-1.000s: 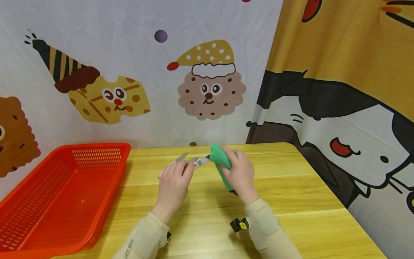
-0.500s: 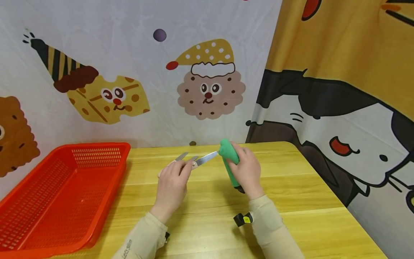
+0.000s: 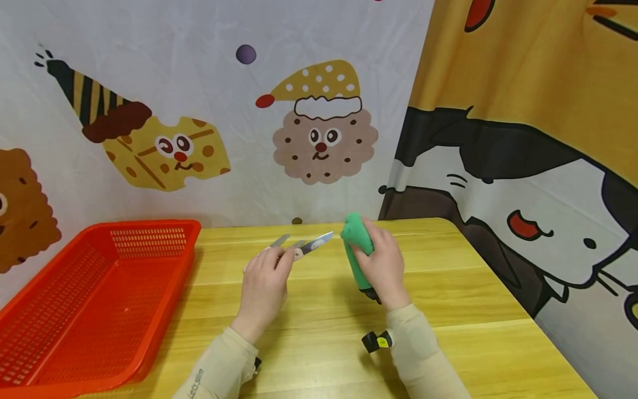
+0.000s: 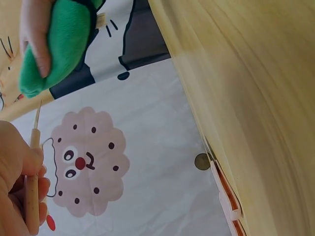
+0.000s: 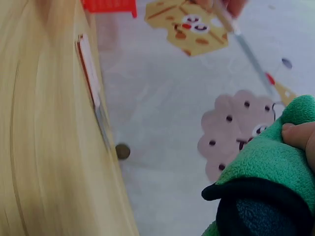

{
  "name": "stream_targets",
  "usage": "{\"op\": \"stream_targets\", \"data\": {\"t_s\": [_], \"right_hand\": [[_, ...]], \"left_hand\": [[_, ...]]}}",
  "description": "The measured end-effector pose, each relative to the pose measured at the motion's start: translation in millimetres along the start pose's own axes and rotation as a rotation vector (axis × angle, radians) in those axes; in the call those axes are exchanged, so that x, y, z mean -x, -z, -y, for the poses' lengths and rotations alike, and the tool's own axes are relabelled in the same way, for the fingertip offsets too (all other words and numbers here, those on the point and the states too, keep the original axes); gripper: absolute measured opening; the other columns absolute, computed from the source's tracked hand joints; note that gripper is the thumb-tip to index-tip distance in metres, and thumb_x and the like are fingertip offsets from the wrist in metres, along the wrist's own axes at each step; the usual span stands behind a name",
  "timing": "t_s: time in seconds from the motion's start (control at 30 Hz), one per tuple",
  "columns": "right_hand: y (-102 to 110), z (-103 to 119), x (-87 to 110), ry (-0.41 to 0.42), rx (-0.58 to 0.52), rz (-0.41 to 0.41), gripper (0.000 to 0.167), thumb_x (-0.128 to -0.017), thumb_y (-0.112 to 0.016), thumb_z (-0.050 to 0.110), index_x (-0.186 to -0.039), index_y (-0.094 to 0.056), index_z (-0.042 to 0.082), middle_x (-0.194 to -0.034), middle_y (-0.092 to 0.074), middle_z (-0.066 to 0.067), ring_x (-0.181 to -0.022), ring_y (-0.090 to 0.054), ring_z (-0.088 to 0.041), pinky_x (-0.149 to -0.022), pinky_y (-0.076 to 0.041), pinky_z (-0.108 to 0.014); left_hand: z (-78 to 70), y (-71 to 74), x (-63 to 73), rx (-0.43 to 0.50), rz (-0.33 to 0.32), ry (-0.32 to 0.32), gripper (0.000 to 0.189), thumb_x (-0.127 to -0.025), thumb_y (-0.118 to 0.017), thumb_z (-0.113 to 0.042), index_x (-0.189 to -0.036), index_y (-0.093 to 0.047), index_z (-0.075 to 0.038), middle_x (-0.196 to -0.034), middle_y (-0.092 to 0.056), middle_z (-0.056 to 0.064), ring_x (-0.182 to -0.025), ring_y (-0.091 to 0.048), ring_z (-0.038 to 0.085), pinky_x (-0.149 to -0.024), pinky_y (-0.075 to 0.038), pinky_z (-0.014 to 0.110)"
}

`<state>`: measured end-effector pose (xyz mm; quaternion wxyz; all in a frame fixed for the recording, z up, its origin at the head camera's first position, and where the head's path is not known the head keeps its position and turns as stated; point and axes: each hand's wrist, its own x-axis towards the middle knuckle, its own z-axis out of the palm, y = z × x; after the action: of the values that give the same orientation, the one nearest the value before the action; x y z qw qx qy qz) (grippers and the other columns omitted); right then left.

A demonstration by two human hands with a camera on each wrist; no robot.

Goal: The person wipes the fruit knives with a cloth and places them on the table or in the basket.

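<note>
My left hand [image 3: 264,288] grips a folding knife [image 3: 318,243] by its pale handle, its bare blade pointing right. In the left wrist view, fingers curl round the light handle [image 4: 32,201]. My right hand [image 3: 382,266] holds a bunched green cloth [image 3: 355,238] with dark trim, thumb pressed into it. A small gap separates cloth and blade tip. Beyond the left hand lies another knife [image 5: 88,71] with a pinkish handle and extended blade, on the table. A further short blade [image 3: 299,244] shows beside the left fingers; what it belongs to is hidden.
A red plastic basket [image 3: 124,310] with perforated sides stands at the left of the wooden table [image 3: 448,288]. Behind the table's far edge hangs a cartoon-printed curtain [image 3: 209,66]. Dark devices with straps sit at both wrists.
The right hand has drawn the green cloth rightward off the blade, leaving the blade uncovered to its tip. The left hand has barely shifted.
</note>
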<state>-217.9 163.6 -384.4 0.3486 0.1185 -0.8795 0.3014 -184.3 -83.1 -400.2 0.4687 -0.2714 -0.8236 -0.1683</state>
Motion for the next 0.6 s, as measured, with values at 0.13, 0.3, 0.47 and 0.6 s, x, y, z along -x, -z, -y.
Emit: {"op": "stream_targets", "data": {"t_s": [0.13, 0.3, 0.47, 0.6], "right_hand": [[-1, 14, 3.9, 0.087, -0.048, -0.037, 0.055, -0.083, -0.081, 0.014, -0.134, -0.061, 0.015, -0.11, -0.065, -0.015, -0.091, -0.06, -0.033, -0.072, -0.05, -0.052], [-7, 34, 8.6, 0.225, -0.049, -0.058, 0.06, -0.077, -0.085, 0.012, -0.132, -0.062, 0.012, -0.102, -0.065, -0.016, -0.086, -0.062, -0.033, -0.069, -0.052, -0.05], [-15, 47, 11.2, 0.333, -0.036, -0.076, 0.064, -0.075, -0.088, 0.015, -0.133, -0.062, 0.014, -0.099, -0.065, -0.013, -0.084, -0.064, -0.031, -0.068, -0.053, -0.046], [-21, 51, 12.8, 0.369, -0.024, -0.071, 0.063, -0.076, -0.087, 0.018, -0.133, -0.062, 0.017, -0.099, -0.065, -0.012, -0.083, -0.064, -0.03, -0.068, -0.053, -0.045]], "left_hand": [[-0.2, -0.7, -0.5, -0.005, -0.002, 0.019, 0.016, -0.094, -0.064, -0.002, -0.11, -0.065, -0.001, -0.096, -0.06, 0.014, -0.078, -0.061, 0.03, -0.059, -0.05, 0.043], [-0.5, -3.4, -2.0, -0.018, -0.015, 0.024, 0.015, -0.094, -0.061, 0.002, -0.109, -0.065, 0.0, -0.095, -0.061, 0.015, -0.078, -0.061, 0.032, -0.058, -0.048, 0.042], [-1.7, -5.7, -3.3, -0.028, -0.038, 0.022, 0.023, -0.088, -0.064, 0.011, -0.109, -0.065, 0.001, -0.094, -0.06, 0.016, -0.076, -0.06, 0.032, -0.056, -0.047, 0.041], [-3.0, -6.3, -3.6, -0.027, -0.047, 0.028, 0.026, -0.086, -0.066, 0.012, -0.11, -0.065, 0.001, -0.094, -0.06, 0.015, -0.074, -0.059, 0.031, -0.055, -0.045, 0.039]]}}
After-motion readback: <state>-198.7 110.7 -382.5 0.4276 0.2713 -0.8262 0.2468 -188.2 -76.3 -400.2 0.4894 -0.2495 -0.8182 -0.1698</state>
